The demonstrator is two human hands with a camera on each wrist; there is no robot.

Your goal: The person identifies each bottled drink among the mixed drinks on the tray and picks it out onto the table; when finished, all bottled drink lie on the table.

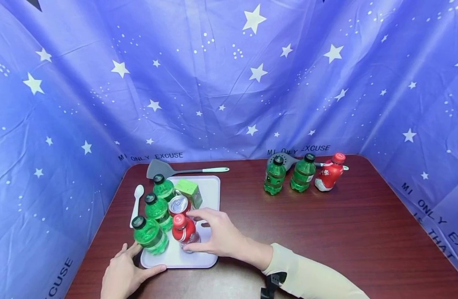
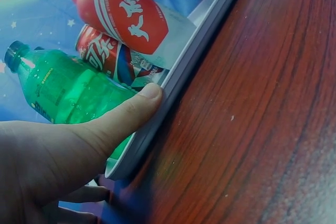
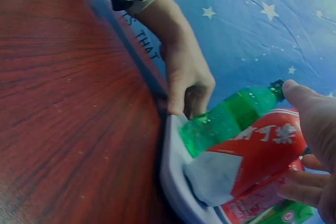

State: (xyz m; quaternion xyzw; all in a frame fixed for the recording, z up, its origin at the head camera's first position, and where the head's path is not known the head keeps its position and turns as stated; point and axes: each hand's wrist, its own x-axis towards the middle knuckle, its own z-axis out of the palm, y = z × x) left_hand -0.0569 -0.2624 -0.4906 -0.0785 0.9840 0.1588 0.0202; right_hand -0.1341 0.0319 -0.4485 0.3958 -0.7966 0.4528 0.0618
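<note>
A white tray (image 1: 210,261) holds three green bottles with black caps, the nearest green bottle (image 1: 150,238) at its front left corner. Beside it a red bottle (image 1: 184,232) with a red cap stands upright, a red can (image 1: 178,204) behind it and a green carton (image 1: 189,192) further back. My right hand (image 1: 223,236) is around the red bottle, thumb in front and fingers behind, spread wide with the palm apart from it. My left hand (image 1: 124,270) holds the tray's front left corner, thumb (image 2: 134,106) on the front rim, fingers along the left side.
Two more green bottles (image 1: 302,173) and a red bottle (image 1: 329,172) stand at the back right, before a grey slotted utensil (image 1: 282,160). A grey spatula (image 1: 159,169) lies behind the tray, a white spoon (image 1: 137,203) left of it. Starry blue cloth (image 1: 229,83) surrounds the table.
</note>
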